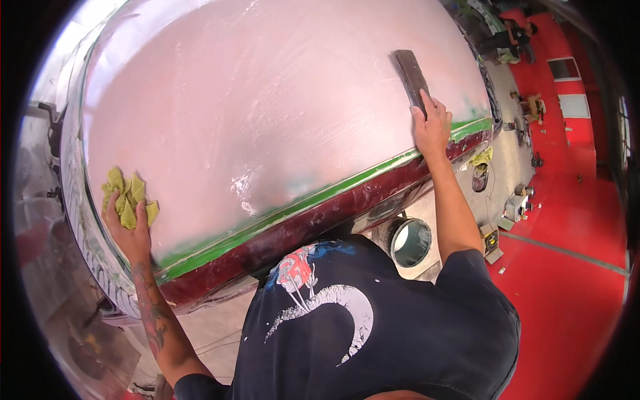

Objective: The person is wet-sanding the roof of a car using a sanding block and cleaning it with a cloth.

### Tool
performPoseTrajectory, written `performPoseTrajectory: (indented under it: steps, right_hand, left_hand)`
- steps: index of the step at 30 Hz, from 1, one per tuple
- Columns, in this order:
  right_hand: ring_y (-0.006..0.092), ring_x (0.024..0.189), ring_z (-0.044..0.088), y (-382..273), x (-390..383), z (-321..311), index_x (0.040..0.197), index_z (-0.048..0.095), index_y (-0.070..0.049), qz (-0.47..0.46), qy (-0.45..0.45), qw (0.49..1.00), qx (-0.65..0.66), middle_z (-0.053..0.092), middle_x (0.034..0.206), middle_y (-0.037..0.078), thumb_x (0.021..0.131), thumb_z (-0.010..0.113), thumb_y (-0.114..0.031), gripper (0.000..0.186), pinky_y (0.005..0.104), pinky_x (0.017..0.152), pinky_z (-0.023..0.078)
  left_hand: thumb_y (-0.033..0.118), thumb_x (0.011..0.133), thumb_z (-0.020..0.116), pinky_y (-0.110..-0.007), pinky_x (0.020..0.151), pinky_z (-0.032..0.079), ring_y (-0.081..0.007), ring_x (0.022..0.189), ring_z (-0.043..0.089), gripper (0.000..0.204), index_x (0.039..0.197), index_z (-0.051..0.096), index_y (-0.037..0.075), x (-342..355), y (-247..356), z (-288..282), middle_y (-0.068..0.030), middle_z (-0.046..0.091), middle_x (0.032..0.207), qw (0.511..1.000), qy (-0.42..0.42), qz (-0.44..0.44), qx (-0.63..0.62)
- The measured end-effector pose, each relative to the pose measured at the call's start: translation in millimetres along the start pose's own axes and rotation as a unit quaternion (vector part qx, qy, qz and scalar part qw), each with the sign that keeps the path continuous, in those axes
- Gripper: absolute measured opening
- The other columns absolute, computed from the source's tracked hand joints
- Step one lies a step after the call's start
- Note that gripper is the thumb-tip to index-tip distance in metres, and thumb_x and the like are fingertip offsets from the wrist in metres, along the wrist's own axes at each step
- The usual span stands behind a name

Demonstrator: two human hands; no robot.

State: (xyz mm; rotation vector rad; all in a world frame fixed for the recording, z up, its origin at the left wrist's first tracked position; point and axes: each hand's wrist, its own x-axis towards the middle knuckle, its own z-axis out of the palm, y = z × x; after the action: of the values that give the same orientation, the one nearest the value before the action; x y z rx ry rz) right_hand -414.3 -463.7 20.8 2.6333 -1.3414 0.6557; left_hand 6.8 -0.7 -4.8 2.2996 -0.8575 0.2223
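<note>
A broad pale-pink panel with wet-looking streaks curves across the view, edged by a green strip above dark red bodywork. My left hand rests at the panel's left side, its fingers around a crumpled yellow-green cloth. Towards the upper right, my right hand grips the lower end of a long, dark flat block, which lies against the pink surface.
Below the bodywork stands a round bucket. Another person is at the upper right. Small boxes, tools and another yellow cloth are on the right, beside red flooring.
</note>
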Motion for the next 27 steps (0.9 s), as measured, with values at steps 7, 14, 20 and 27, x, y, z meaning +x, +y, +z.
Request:
performPoseTrajectory:
  steps: [7,14,20,27]
  right_hand:
    - [0.033,0.095,0.052,-140.0,-58.1,-15.7,0.136,0.066,-0.024,-0.132,-0.06,0.979,0.141,0.058,0.13,0.017,0.085,0.074,-0.026,0.051,0.0434,0.085,0.044]
    - [0.038,0.102,0.054,-14.9,-13.1,3.7,0.137,0.065,-0.017,-0.058,0.006,0.998,0.031,0.06,0.126,0.02,0.093,0.067,-0.027,0.045,0.0461,0.092,0.045]
    - [0.0343,0.101,0.054,-47.9,-29.0,2.5,0.136,0.066,-0.017,-0.058,-0.013,0.997,0.053,0.06,0.129,0.018,0.09,0.07,-0.024,0.046,0.0427,0.092,0.044]
    - [0.0304,0.093,0.052,-112.8,-39.9,-15.7,0.135,0.067,-0.02,-0.231,-0.089,0.96,0.134,0.059,0.131,0.014,0.086,0.074,-0.025,0.05,0.04,0.084,0.046]
  left_hand:
    - [0.015,0.088,0.077,-0.044,0.11,0.04,-0.0376,0.129,0.052,0.053,0.135,0.058,0.004,-1.4,-4.1,-0.3,-0.0207,0.056,0.133,1.0,-0.007,0.002,-0.001]
    - [0.016,0.088,0.078,-0.045,0.109,0.04,-0.0377,0.128,0.052,0.053,0.135,0.058,0.003,-3.6,-7.3,-0.5,-0.0214,0.056,0.133,1.0,0.0,-0.002,-0.009]
    - [0.016,0.087,0.079,-0.045,0.108,0.041,-0.0381,0.127,0.053,0.053,0.135,0.059,0.003,0.6,-1.8,3.5,-0.0218,0.056,0.133,1.0,0.007,0.014,0.021]
    - [0.015,0.087,0.078,-0.045,0.109,0.04,-0.0383,0.128,0.052,0.054,0.135,0.058,0.003,-2.6,-13.3,-2.0,-0.0221,0.057,0.132,1.0,0.003,-0.014,-0.001]
